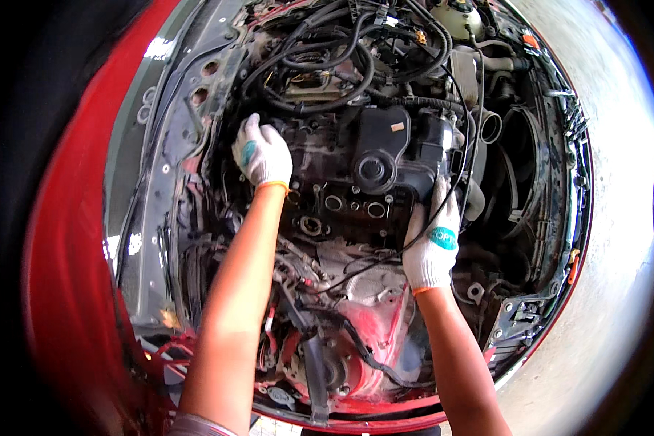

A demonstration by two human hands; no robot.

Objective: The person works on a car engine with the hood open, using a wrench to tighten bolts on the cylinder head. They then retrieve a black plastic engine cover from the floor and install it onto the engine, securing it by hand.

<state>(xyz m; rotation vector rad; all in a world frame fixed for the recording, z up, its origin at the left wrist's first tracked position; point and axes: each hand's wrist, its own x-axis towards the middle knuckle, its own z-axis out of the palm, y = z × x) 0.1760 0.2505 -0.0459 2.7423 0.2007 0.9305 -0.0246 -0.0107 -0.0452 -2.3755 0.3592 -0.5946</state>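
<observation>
A black engine valve cover (pixel 323 156) with a round filler cap (pixel 374 169) lies across the middle of the engine bay. At its left end is my left hand (pixel 263 152), in a white knit glove, its fingers bent over the edge. My right hand (pixel 430 247), gloved the same way, grips the right end with its fingers pointing away from me along the side. The undersides of both grips are hidden. Round ports (pixel 376 209) show along the cover's near side. A thin black cable (pixel 443 207) crosses over my right hand.
Looped black hoses and wiring (pixel 305 65) lie beyond the cover. A pale fluid reservoir (pixel 458 18) stands at the far right. The radiator fan (pixel 516 167) is to the right. Nearest me is a dusty red inner panel (pixel 374 320); a red body panel (pixel 73 254) borders the left.
</observation>
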